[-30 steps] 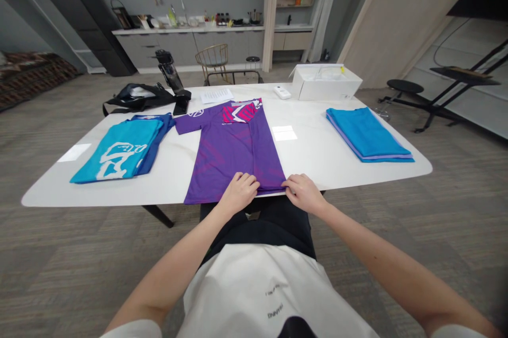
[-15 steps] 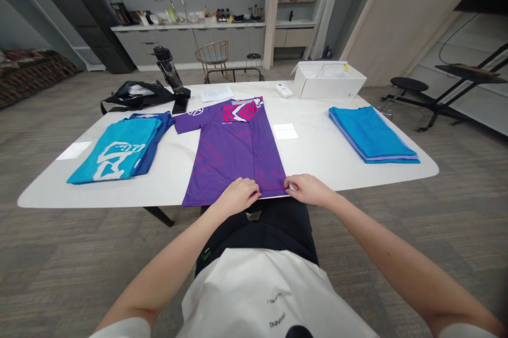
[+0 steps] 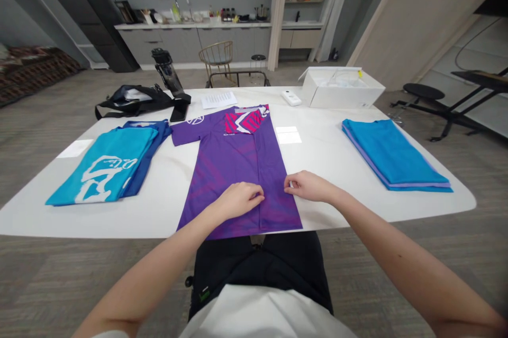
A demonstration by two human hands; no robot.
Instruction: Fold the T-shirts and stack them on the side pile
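Potentially, dragging could crease the purple jersey [image 3: 230,161]: left hand [image 3: 240,199] over it, right hand [image 3: 308,186] at its edge, curled, grips unclear.

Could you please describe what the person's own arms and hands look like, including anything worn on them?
The left hand and right hand are bare, with no gloves, watch or bracelet showing. The left forearm and right forearm are uncovered too. A bit of white sleeve shows on the left arm; the right one is not clearly in view.
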